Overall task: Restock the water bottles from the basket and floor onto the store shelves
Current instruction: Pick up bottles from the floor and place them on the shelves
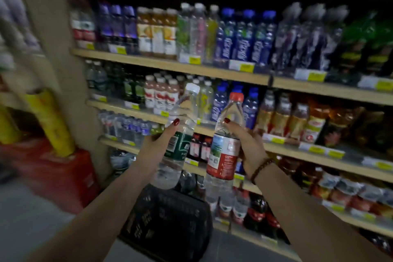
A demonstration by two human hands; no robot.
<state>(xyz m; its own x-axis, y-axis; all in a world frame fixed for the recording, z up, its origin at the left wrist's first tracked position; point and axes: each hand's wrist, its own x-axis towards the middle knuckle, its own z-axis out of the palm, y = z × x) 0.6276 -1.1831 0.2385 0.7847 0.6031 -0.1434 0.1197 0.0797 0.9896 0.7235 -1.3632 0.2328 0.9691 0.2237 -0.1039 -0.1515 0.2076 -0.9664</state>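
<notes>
Hands were apart at mid-frame, each clamped on a clear plastic bottle. The left hand (pixel 158 144) gripped the white-capped green-label bottle (pixel 179 134), which tilted right. The right hand (pixel 248 147) gripped the upright, red-capped red-label bottle (pixel 224 151). Below sat a black latticed basket (pixel 170 219), with pale-edged shelves (pixel 212 70) behind.

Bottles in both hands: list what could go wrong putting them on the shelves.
1. The left hand grips the green-label bottle tilted; it could slip.
2. With the right hand holding the red-label bottle, no hand is free to clear space on the packed shelves, so neighbours may topple.
</notes>
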